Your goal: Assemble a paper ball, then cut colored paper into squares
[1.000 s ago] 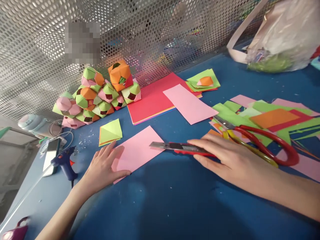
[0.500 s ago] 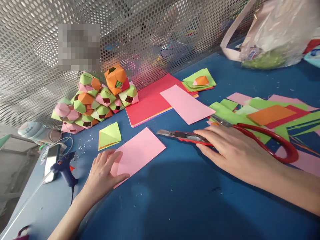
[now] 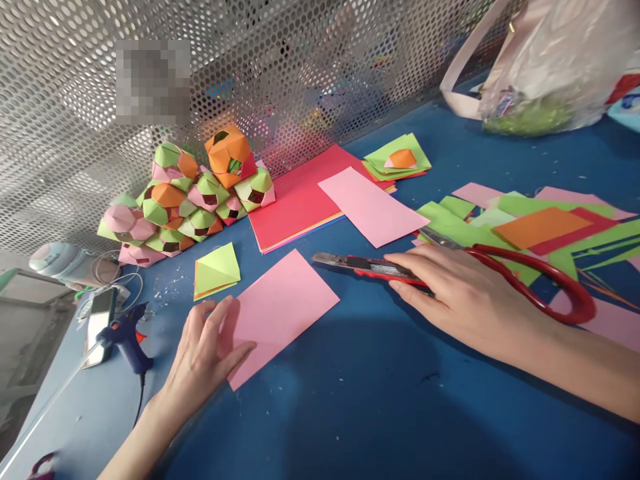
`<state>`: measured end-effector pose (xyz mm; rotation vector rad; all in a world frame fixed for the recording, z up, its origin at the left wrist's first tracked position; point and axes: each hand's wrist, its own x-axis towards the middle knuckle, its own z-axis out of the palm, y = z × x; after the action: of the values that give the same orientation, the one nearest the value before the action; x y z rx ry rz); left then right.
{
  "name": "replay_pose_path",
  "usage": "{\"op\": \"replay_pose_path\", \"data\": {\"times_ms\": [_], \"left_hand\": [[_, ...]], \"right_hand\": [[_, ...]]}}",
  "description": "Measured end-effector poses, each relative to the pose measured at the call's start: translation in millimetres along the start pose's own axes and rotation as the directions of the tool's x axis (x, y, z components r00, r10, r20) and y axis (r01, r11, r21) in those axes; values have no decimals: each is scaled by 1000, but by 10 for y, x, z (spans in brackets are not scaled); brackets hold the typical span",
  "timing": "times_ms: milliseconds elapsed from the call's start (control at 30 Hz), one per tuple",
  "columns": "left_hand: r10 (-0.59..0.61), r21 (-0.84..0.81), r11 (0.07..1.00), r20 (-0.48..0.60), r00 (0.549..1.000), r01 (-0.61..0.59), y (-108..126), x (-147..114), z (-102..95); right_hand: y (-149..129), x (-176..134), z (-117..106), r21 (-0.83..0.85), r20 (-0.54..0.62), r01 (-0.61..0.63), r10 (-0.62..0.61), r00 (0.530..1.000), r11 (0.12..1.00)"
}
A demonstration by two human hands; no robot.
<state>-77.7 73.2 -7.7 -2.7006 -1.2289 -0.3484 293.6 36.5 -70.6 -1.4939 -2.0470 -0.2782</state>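
Observation:
My left hand (image 3: 203,350) holds the near-left end of a rectangular pink paper sheet (image 3: 285,303), with the thumb over it and the curled fingers along its left side. My right hand (image 3: 455,293) has its fingers closed around a red and black utility knife (image 3: 370,267); the metal tip points left, towards the sheet's upper corner. Behind that hand lie scissors with red handles (image 3: 573,310), partly hidden by it. A small stack of green and orange paper squares (image 3: 219,270) is just beyond my left hand.
Folded paper balls (image 3: 200,193) are piled against the perforated metal panel (image 3: 280,73). Beside them are a stack of red sheets (image 3: 300,197) and another pink sheet (image 3: 370,207). Paper scraps (image 3: 540,227) cover the right side. A blue glue gun (image 3: 129,340) lies at left.
The pink sheet under my left hand has turned slightly, its right corner shifting right and its near corner moving closer. My right hand stays on the utility knife, almost unmoved.

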Motion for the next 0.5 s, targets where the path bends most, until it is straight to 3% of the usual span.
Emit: {"op": "replay_pose_path", "data": {"times_ms": [133,267,400,500], "left_hand": [[-75,-74,995,-15,997,73,50,24,58],[-195,-222,953,78,978,207,70,70,56],[-328,-313,874,185,926,372,37,114,-7],[-362,-365,823,251,897,435,2,138,-58]], "right_hand": [[-6,-2,-13,38,5,-19,19,1000,999],[-13,9,-22,32,11,-2,1,1000,999],[-13,13,-20,30,0,17,-17,1000,999],[-8,2,-19,46,9,12,-13,1000,999]]}}
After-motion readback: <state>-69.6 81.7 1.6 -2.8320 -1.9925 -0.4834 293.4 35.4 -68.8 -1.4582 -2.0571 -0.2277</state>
